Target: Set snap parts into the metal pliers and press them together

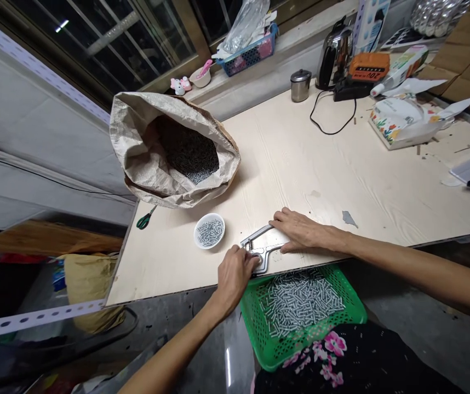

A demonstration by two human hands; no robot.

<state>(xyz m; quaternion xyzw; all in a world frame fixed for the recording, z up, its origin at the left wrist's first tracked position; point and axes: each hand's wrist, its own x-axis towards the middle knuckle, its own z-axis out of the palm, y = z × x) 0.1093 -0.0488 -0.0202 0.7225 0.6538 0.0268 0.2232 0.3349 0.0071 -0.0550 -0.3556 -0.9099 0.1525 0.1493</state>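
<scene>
Both hands rest at lower centre; left hand [235, 271] pinches the stiff, heavy-looking silver metal hand press [262, 249] at its head; right hand [301, 230] lies flat on its handle, best gripped there.

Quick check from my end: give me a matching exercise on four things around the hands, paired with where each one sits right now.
Things:
1. green basket
2. small white bowl
3. paper sack
4. metal hand press

Places:
A. under both hands at the table's near edge
B. on the table, left of the left hand, holding small metal pieces
C. below the table edge, on the lap, full of small metal pieces
D. at the table's far left, open at the top

Pairs: 1-C, 2-B, 3-D, 4-A. The right hand lies on the press handle; the left hand is at its head.
</scene>
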